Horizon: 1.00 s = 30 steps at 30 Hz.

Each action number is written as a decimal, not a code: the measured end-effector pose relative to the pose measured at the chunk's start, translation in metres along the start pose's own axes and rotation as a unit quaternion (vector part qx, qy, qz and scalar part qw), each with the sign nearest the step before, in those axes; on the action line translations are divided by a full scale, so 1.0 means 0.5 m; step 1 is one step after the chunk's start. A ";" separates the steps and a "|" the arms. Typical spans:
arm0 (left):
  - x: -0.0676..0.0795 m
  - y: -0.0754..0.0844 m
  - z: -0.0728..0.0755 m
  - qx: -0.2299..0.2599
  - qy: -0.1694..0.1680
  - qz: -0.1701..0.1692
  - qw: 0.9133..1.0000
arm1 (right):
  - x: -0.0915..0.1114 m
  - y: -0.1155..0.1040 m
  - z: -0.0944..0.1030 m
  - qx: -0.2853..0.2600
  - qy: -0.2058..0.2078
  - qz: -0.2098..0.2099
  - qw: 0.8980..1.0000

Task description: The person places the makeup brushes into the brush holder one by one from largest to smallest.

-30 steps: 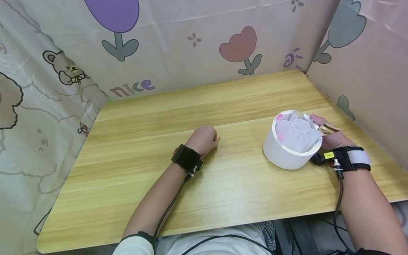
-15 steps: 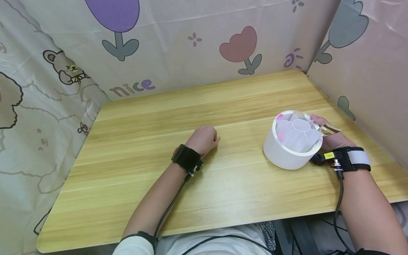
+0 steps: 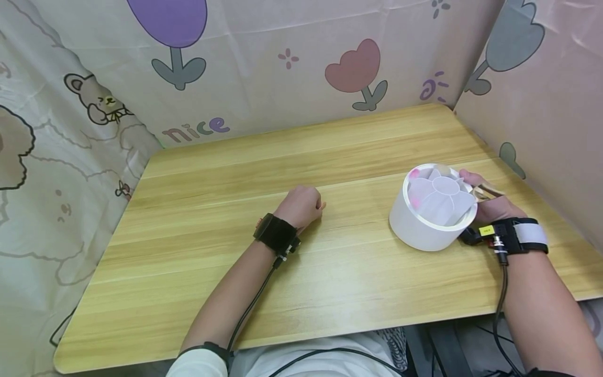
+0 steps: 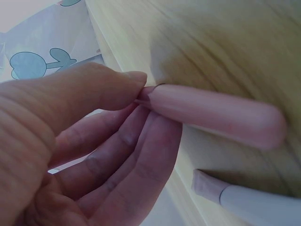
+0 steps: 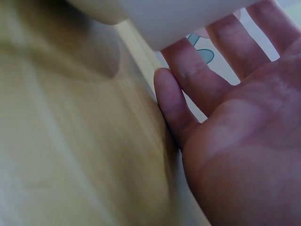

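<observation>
My left hand (image 3: 301,205) is over the middle of the table, looking like a loose fist in the head view. In the left wrist view, its thumb and fingers pinch a smooth pink rod with a rounded end (image 4: 221,115); the rod cannot be made out from the head. A white cylindrical container (image 3: 416,222) stands at the right, holding a pale flower-shaped insert (image 3: 445,201) with pink spots. My right hand (image 3: 500,208) holds the container's right side, its fingertips hidden behind it. A tan loop-like piece (image 3: 490,189) shows beside those fingers.
The wood-grain table (image 3: 226,183) has its front edge close to my body. Printed curtains (image 3: 264,78) stand at its back and sides. A black cable (image 3: 254,301) runs along each forearm. A blurred white shape with a mauve end (image 4: 263,205) shows beyond the left hand.
</observation>
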State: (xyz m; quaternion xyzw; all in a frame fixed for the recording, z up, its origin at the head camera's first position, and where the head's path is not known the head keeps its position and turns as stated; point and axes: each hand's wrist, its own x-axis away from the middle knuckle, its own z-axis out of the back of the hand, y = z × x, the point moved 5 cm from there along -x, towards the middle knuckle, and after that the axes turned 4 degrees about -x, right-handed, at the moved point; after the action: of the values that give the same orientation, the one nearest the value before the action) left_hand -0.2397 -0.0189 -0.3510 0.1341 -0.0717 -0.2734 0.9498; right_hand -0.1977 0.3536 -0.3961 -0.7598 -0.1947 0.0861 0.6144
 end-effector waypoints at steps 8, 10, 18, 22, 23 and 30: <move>0.008 0.014 -0.001 0.012 -0.014 -0.012 1.000 | 0.002 0.000 0.001 0.015 0.020 0.004 1.000; 0.008 0.018 -0.002 0.011 -0.015 -0.015 1.000 | 0.002 -0.001 0.001 0.013 0.016 0.007 1.000; 0.008 0.033 -0.001 0.027 -0.028 -0.020 0.999 | -0.001 0.001 0.004 0.014 0.021 0.001 1.000; 0.009 0.047 0.007 0.028 -0.015 -0.043 0.999 | -0.001 0.001 0.005 0.015 0.018 0.003 1.000; 0.009 0.051 0.008 0.027 -0.011 -0.049 0.998 | -0.001 0.001 0.004 0.016 0.016 0.004 1.000; 0.011 0.075 0.017 0.038 0.021 -0.079 0.996 | -0.001 0.001 0.005 0.025 0.025 0.005 0.999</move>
State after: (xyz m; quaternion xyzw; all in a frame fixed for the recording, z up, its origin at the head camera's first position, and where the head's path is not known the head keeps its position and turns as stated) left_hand -0.2182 0.0066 -0.3314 0.1814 -0.0516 -0.3419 0.9206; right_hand -0.1992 0.3554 -0.3973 -0.7471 -0.1734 0.0750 0.6374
